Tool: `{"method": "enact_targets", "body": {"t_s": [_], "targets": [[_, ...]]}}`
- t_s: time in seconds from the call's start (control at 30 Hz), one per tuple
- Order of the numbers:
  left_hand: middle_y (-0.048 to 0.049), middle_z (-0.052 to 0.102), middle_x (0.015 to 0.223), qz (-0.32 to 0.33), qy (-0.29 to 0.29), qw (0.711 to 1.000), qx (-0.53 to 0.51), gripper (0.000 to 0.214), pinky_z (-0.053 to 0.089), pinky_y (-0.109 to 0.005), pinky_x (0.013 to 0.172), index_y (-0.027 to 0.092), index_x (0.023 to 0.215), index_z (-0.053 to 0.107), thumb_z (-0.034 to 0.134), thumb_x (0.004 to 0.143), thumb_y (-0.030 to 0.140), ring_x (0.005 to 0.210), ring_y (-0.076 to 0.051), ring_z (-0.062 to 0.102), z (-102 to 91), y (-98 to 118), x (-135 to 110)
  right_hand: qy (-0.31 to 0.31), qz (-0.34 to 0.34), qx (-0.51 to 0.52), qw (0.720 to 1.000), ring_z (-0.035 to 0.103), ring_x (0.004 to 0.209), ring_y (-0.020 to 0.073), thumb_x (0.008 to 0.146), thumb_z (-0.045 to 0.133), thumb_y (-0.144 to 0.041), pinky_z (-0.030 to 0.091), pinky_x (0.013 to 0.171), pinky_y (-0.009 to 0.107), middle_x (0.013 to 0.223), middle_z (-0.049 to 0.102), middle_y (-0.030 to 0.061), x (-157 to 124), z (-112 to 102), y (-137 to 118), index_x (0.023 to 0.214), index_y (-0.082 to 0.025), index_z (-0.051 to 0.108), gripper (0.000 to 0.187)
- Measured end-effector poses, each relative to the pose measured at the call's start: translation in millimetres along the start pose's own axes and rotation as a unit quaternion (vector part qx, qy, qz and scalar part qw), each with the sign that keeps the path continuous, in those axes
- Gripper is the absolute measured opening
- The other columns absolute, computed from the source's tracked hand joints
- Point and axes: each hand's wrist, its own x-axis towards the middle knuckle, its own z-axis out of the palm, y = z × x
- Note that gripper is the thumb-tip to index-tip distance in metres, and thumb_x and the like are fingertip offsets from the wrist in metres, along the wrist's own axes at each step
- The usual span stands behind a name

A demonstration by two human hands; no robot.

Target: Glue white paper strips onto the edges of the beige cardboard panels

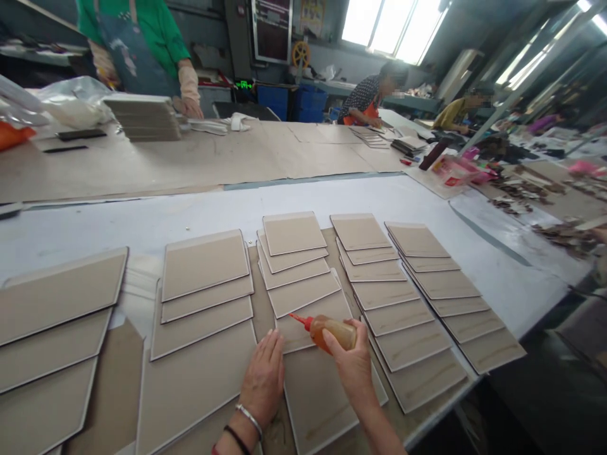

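A squeeze bottle [337, 332] of amber liquid with a red pointed nozzle is wrapped by the fingers of my right hand [353, 360]. It tilts left, its tip just over a beige panel [303, 325] in the middle column. My left hand [265, 373] lies flat with fingers stretched, beside the lower left edge of that column. The panels overlap like shingles and have thin pale and dark edges. Dark wet-looking streaks mark the nearest middle panel [327, 398] and several panels in the right columns [420, 344].
More overlapping panels [203, 265] stand left, others [57, 297] at the far left. Beyond the white tabletop [199, 208] is a brown-covered table [265, 148] with a panel stack [145, 117]. A person in a green shirt [142, 38] stands behind it; others work farther right.
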Motion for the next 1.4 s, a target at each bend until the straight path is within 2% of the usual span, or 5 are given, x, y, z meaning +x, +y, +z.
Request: {"method": "enact_targets", "body": {"t_s": [0.2,0.47,0.9,1.17,1.4], "targets": [[-0.0126,0.054,0.124,-0.011,-0.052,0.999,-0.005,0.047,0.044,-0.042,0.096,0.012,0.12,0.048,0.034,0.076,0.005,0.119,-0.024,0.045,16.8,-15,29,-0.021,-0.049,-0.017,0.998,0.05,0.093,0.0217,0.064,0.066,-0.038,0.041,0.086,0.037,0.101,0.051,0.0048,13,22,-8,0.099,-0.022,0.047,0.043],[-0.0128,0.058,0.12,-0.019,-0.087,0.996,0.013,0.045,0.04,-0.043,0.098,0.012,0.115,0.053,0.033,0.075,0.003,0.116,-0.024,0.049,20.9,-15,37,-0.028,-0.084,-0.047,0.995,0.05,0.093,0.0219,0.065,0.065,-0.037,0.041,0.085,0.037,0.099,0.049,0.0044,17,30,-9,0.098,-0.023,0.048,0.039],[-0.0111,0.058,0.119,-0.007,-0.07,0.997,0.026,0.045,0.042,-0.043,0.096,0.015,0.115,0.054,0.035,0.075,0.007,0.113,-0.023,0.052,20.8,-16,34,0.046,-0.105,-0.102,0.988,0.049,0.09,0.022,0.066,0.063,-0.042,0.042,0.082,0.038,0.096,0.047,0.0047,51,5,4,0.101,-0.022,0.048,0.043],[-0.0118,0.061,0.115,0.038,-0.018,0.997,0.058,0.04,0.047,-0.039,0.091,0.01,0.11,0.056,0.036,0.076,0.009,0.106,-0.023,0.056,22.4,-19,33,0.1,-0.1,-0.129,0.982,0.049,0.091,0.0237,0.065,0.062,-0.046,0.042,0.08,0.039,0.098,0.047,0.0066,78,-15,12,0.1,-0.021,0.047,0.046],[-0.0119,0.06,0.116,0.039,-0.022,0.998,0.053,0.04,0.045,-0.04,0.092,0.012,0.112,0.055,0.036,0.076,0.01,0.108,-0.022,0.055,28.3,-23,29,0.123,-0.087,-0.141,0.978,0.049,0.088,0.0231,0.064,0.062,-0.046,0.043,0.079,0.038,0.099,0.046,0.0073,93,-25,14,0.102,-0.021,0.047,0.048]]}}
